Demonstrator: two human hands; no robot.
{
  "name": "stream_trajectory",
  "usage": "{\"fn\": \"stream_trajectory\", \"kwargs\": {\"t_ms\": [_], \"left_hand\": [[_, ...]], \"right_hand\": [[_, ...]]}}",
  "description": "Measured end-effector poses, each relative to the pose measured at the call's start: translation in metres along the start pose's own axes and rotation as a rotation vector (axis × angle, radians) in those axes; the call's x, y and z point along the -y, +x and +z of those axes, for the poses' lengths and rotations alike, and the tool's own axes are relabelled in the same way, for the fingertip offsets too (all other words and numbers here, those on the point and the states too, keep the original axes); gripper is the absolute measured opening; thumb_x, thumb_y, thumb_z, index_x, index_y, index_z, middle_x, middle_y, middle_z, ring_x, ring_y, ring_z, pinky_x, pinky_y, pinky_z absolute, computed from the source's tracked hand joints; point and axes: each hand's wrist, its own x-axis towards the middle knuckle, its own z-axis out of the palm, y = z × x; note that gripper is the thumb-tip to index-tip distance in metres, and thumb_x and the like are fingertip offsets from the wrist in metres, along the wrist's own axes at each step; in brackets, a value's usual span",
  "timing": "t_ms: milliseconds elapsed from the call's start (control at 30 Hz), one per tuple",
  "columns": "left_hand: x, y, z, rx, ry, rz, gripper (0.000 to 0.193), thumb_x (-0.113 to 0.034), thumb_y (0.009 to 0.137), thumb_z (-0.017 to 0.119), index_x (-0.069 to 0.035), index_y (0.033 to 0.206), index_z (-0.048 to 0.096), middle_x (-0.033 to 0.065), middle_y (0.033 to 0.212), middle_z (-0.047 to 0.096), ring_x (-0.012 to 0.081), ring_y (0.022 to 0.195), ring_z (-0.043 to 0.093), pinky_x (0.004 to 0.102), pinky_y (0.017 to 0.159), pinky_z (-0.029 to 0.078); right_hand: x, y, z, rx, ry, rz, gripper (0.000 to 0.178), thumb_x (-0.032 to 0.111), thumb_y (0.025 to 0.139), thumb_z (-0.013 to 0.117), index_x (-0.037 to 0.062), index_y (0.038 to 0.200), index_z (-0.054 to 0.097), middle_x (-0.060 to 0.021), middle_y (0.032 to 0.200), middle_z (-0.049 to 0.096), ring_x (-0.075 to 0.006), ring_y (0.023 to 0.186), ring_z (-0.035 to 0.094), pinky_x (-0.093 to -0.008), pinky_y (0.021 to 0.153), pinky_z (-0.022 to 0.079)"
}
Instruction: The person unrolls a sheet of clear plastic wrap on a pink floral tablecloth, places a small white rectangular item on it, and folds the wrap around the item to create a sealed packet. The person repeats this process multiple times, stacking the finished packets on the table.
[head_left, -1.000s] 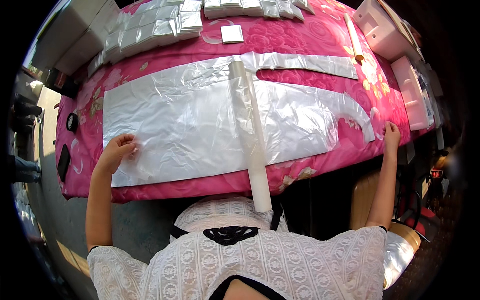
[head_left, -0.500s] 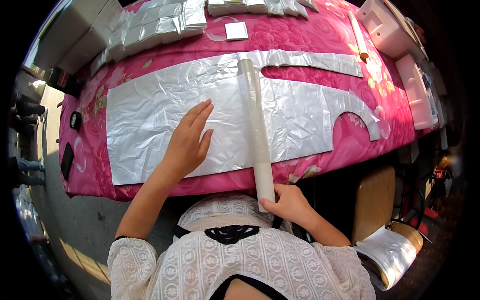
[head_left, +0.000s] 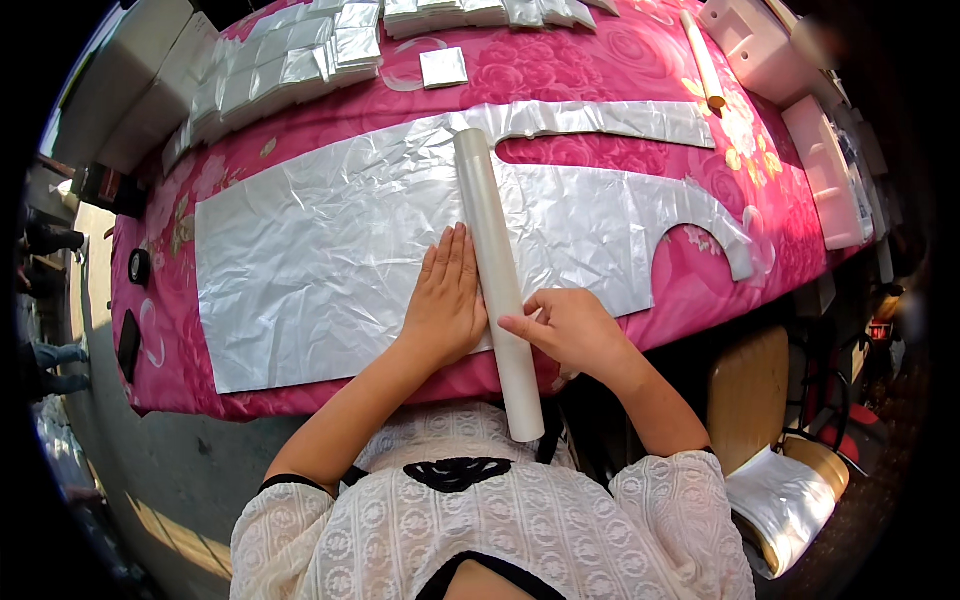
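A silvery plastic apron (head_left: 310,260) lies flat and slightly wrinkled, its neck and arm cut-outs to the right. Across it rests a long pale tube (head_left: 496,250), its near end jutting past the table's front edge. Open and flat on the apron, my left hand (head_left: 447,300) has its fingers together along the tube's left side. My right hand (head_left: 570,332) is at the tube's right side, around its middle, fingers curled and thumb reaching onto the tube. Whether anything is pinched between those fingertips is hidden.
Stacks of folded silvery packets (head_left: 290,65) line the far left, with a single packet (head_left: 443,68) apart. Another tube (head_left: 702,60) and white foam boxes (head_left: 825,170) sit at right. A tape roll (head_left: 139,266) and a dark phone-like slab (head_left: 129,345) lie left. A wooden chair (head_left: 745,400) stands near right.
My left hand has come down to the right, against the tube. My right hand has left the tube's near end and moved up to its middle. The tube has shifted slightly nearer.
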Motion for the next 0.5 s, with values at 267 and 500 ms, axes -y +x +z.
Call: {"fn": "stream_trajectory", "kwargs": {"t_ms": [267, 500], "left_hand": [[-0.003, 0.004, -0.004, 0.043, -0.027, 0.001, 0.066, -0.021, 0.082, 0.04, 0.012, 0.136, 0.019, 0.0266, 0.144, 0.018, 0.0371, 0.136, 0.013, 0.0451, 0.111, 0.01], [0.0, 0.002, -0.005, 0.075, -0.039, -0.018, 0.068, -0.018, 0.079, 0.039, 0.013, 0.136, 0.016, 0.0269, 0.145, 0.014, 0.0378, 0.137, 0.01, 0.0452, 0.111, 0.007]], "right_hand": [[-0.001, 0.184, -0.024, -0.025, 0.989, 0.157, 0.047, 0.041, 0.089, 0.052, -0.0049, 0.094, 0.057, -0.0144, 0.094, 0.06, -0.0198, 0.081, 0.06, -0.0296, 0.066, 0.051], [-0.082, 0.222, -0.102, -0.351, 1.903, -0.139, 0.023, 0.018, 0.094, 0.042, -0.0008, 0.102, 0.051, -0.0161, 0.104, 0.059, -0.0289, 0.094, 0.058, -0.0421, 0.083, 0.049]]}}
